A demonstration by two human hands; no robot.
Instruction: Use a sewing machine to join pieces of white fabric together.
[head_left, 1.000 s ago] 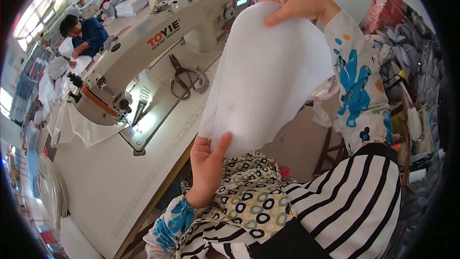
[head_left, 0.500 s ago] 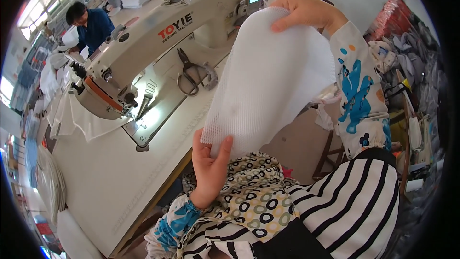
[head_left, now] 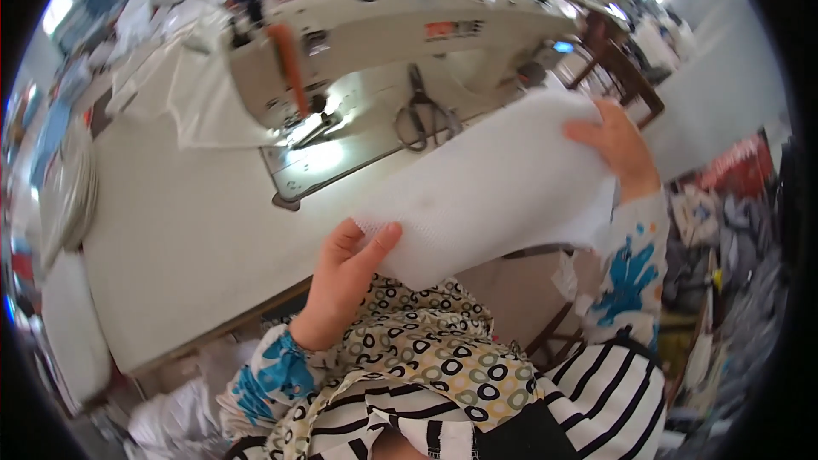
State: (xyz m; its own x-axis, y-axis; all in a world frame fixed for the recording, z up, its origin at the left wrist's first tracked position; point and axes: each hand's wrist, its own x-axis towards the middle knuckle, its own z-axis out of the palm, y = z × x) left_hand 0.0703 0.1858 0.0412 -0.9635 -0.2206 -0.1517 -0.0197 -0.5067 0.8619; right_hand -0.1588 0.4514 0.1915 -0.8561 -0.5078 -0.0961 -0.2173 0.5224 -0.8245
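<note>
Both hands, the left hand [head_left: 341,277] and right hand [head_left: 615,146], pinch opposite ends of the white bumpy cloth piece [head_left: 494,187] above the pale worktop [head_left: 187,221]; best keep it pulled flat and even

Sewing machine [head_left: 400,34] stands on table [head_left: 187,230], far side. Scissors [head_left: 423,115] lie on the table under its arm. Cloth [head_left: 486,187] sits between 2 hands: left hand [head_left: 341,281] at near corner, right hand [head_left: 615,143] at far right edge.
</note>
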